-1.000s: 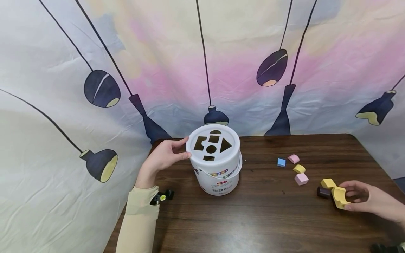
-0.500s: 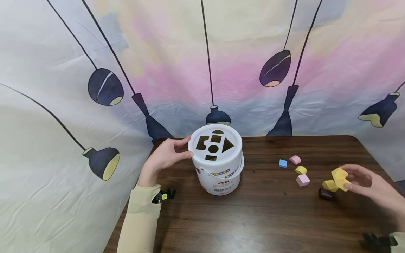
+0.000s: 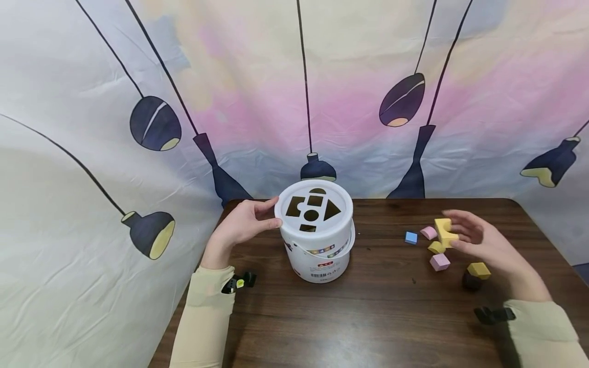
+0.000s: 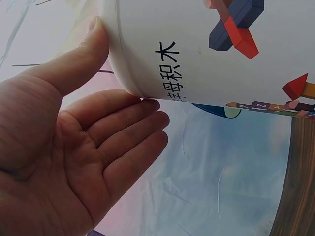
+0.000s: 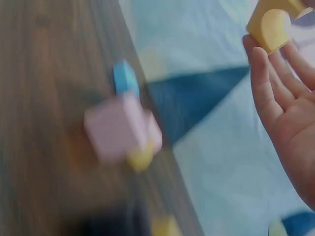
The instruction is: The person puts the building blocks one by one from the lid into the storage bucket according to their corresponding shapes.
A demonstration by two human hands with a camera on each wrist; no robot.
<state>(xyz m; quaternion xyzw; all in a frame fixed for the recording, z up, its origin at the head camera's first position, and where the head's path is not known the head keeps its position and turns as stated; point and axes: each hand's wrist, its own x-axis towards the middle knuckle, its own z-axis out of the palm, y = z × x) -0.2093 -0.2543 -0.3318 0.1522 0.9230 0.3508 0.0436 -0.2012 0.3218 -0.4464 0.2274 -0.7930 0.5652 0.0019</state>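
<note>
My left hand point(image 3: 241, 222) touches the lid rim of a white bucket point(image 3: 317, 263) with thumb and index finger. In the left wrist view its fingers point(image 4: 133, 152) extend nearly straight at the bucket's edge. Shaped cut-outs mark the lid point(image 3: 338, 191). My right hand point(image 3: 485, 243) pinches a yellow arch block point(image 3: 443, 234) between thumb and fingertips, raised over the table. The same arch block point(image 5: 257, 28) appears at the top of the right wrist view, its curved notch showing. Under it in the head view lie a pink half-round block point(image 3: 428, 233) and a yellow one point(image 3: 435, 248).
A blue block point(image 3: 411, 237) and a pink cube point(image 3: 439, 262) lie near those half-rounds. Closer to the right forearm are a yellow block point(image 3: 479, 270) and a dark block point(image 3: 471, 282). The bucket's white handle point(image 3: 352, 237) hangs at its right side. A patterned cloth point(image 3: 359, 61) hangs behind the table.
My right hand has lifted the yellow arch block from beside the dark block and carried it left and away from me. My left hand stays at the bucket's rim.
</note>
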